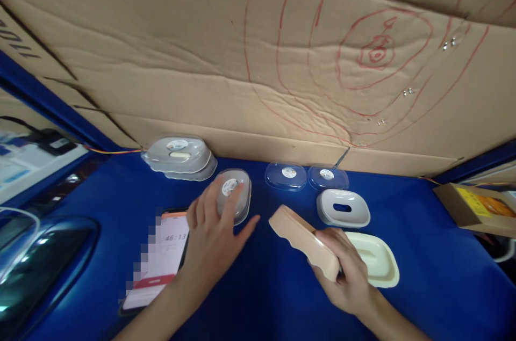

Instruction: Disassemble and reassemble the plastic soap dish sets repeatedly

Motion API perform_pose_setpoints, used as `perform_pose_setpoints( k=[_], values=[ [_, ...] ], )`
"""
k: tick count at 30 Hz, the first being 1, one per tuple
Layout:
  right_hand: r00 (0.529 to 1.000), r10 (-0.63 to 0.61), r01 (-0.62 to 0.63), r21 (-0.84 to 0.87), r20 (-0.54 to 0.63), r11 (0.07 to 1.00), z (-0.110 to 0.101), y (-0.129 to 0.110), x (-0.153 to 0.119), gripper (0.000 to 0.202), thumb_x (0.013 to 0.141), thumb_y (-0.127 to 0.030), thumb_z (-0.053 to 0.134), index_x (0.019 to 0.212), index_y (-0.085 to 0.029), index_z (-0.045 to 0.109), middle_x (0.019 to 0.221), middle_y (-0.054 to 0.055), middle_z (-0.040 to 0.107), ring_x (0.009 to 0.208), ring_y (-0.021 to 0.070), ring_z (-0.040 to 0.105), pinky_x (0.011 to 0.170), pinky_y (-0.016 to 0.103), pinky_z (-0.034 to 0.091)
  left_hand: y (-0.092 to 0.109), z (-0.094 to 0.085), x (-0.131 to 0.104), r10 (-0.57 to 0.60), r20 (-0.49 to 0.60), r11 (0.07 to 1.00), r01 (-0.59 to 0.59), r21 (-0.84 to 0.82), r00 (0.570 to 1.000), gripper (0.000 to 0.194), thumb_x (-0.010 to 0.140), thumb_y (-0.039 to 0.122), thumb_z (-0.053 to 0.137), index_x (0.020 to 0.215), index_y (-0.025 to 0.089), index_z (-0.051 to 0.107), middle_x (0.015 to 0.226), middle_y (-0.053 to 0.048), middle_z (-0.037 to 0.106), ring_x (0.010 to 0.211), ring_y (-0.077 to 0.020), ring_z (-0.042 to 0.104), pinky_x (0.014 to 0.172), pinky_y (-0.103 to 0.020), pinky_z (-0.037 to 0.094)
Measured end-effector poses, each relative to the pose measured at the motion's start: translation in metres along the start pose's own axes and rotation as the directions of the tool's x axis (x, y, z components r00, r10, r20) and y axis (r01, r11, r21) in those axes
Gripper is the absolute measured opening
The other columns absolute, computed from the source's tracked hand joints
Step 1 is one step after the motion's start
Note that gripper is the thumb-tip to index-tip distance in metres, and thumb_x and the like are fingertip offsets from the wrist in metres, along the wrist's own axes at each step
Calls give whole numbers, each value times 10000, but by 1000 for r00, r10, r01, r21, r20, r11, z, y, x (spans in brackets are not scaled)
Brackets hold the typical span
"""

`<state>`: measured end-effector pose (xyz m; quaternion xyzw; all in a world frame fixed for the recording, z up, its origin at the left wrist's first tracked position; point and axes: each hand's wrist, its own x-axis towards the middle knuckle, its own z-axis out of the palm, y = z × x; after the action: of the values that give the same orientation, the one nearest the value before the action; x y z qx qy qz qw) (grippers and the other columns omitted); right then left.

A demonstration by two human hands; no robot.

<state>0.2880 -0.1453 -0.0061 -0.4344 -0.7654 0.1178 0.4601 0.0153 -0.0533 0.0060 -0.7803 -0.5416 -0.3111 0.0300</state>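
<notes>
My left hand [215,228] is spread, its fingers over a small oval soap box [244,190] with a clear lid and a round white label; whether the fingertips touch it I cannot tell. In my right hand [344,268] is a peach plastic soap dish [302,239], tilted on its side, with a wavy edge. Behind that hand lies a cream oval dish [389,263], partly hidden. Just beyond it sits a white oval piece [326,212] with a slot in the middle. Two clear labelled lids [285,176] lie farther back.
A stack of clear-lidded boxes [189,153] stands at the back left. A phone [155,266] showing a timer lies beside my left forearm. A cardboard wall [181,99] with red lines closes off the blue table [258,298]. At right is a cardboard box [455,207].
</notes>
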Motion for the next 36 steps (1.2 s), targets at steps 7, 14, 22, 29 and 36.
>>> perform_pose_setpoints(
  k=[7,14,22,29,36],
  values=[
    [997,-40,42,-20,58,999,1,-3,4,651,907,-88,618,1520,-246,464,1132,118,719,930,283,675,816,474,553,-27,10,17,-59,159,998,63,-16,986,580,906,325,666,1414,104,495,1477,-280,539,1360,-461,525,1074,-602,483],
    [993,-58,61,-22,107,998,1,-4,5,666,918,-107,617,1540,-255,432,1128,105,721,950,275,691,824,461,553,-31,0,23,-98,292,995,92,33,951,422,935,203,560,1356,215,586,1647,-207,435,1521,-459,382,1135,-736,341],
    [988,-89,96,-49,128,994,1,-5,6,683,930,-116,592,1565,-268,393,1156,112,740,969,283,712,850,474,548,-24,0,22,-103,50,986,96,135,993,432,1033,237,443,1432,203,605,1264,-202,609,1040,-359,614,892,-524,479],
    [986,-67,96,-197,151,976,-4,-1,5,542,943,-132,587,1459,-282,511,1236,83,755,1129,294,689,1036,516,460,29,-11,-1,-43,749,109,748,-654,661,470,1009,627,503,1191,219,650,1009,-99,712,895,-275,674,724,-384,560],
    [915,-94,189,-210,393,959,-3,-6,15,451,933,-68,553,1316,-298,618,1443,71,664,1393,279,538,1181,546,376,36,-5,-6,239,891,-532,819,-214,387,582,1029,586,510,1328,125,702,1235,-156,776,1104,-296,728,994,-453,568]
  ],
)
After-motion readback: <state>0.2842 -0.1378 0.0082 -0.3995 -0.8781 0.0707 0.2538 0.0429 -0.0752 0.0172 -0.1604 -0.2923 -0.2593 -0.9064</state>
